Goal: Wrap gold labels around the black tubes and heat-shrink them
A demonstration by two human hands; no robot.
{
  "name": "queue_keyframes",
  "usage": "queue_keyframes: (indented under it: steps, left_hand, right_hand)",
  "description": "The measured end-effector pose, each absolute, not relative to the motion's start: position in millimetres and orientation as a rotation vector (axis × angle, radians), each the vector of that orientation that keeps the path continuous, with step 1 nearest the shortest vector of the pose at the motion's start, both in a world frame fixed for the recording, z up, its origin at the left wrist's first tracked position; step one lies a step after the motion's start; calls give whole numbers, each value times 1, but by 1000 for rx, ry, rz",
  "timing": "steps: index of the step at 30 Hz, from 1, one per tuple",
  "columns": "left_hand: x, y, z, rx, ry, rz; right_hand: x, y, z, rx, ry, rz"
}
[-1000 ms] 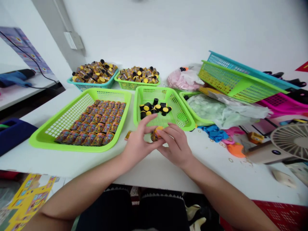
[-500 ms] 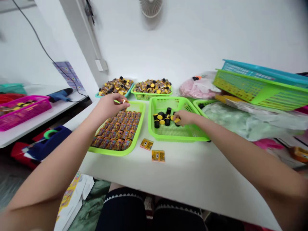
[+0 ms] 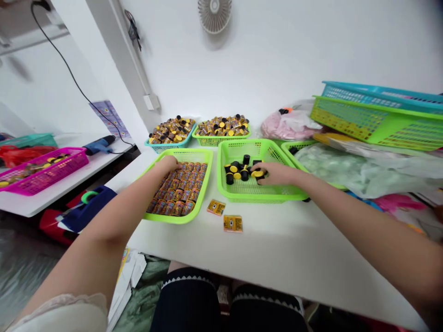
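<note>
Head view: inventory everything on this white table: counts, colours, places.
lime-green plastic mesh tray: one, front left, holding rows of printed cylinders
lime-green plastic mesh basket: one, front centre, holding black-and-yellow caps
yellow printed cards: two, in front of that basket
turquoise mesh basket: one, back left, heaped
lime-green mesh basket: one, back centre, heaped
stacked turquoise and lime-green baskets: two, back right
left hand: one, at the tray's far rim
right hand: one, among the caps
</note>
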State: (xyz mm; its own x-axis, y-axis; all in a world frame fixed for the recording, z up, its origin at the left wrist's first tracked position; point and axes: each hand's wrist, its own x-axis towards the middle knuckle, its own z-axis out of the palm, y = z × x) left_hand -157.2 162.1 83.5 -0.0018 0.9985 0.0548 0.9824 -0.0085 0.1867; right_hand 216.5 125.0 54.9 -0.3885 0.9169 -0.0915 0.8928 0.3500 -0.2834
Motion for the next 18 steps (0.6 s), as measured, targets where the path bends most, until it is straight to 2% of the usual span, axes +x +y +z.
queue_keyframes:
  steps: [4,7,9,11,15,18]
  left_hand:
    - [-135,132,94,2285,2353,423]
    - [-98,78,87,2843,1997,592]
    - [-71,36,66,3103,1282,282]
    - [-51,3,37,3166,862,87]
    - [-38,-24,-11,3271,858,4]
    - [-39,-27,-16,3403,801,-127]
  right_hand:
    - [226,85,66,-1571,-1953,494]
    - [228,59,50,-1388,-1659,453]
    - [226,49,33,-1237,-1548,410]
    - [224,43,17,-1159,-1504,319]
    - [221,38,5,-1120,-1559,125]
    - [220,34,8,-1094,-1625,69]
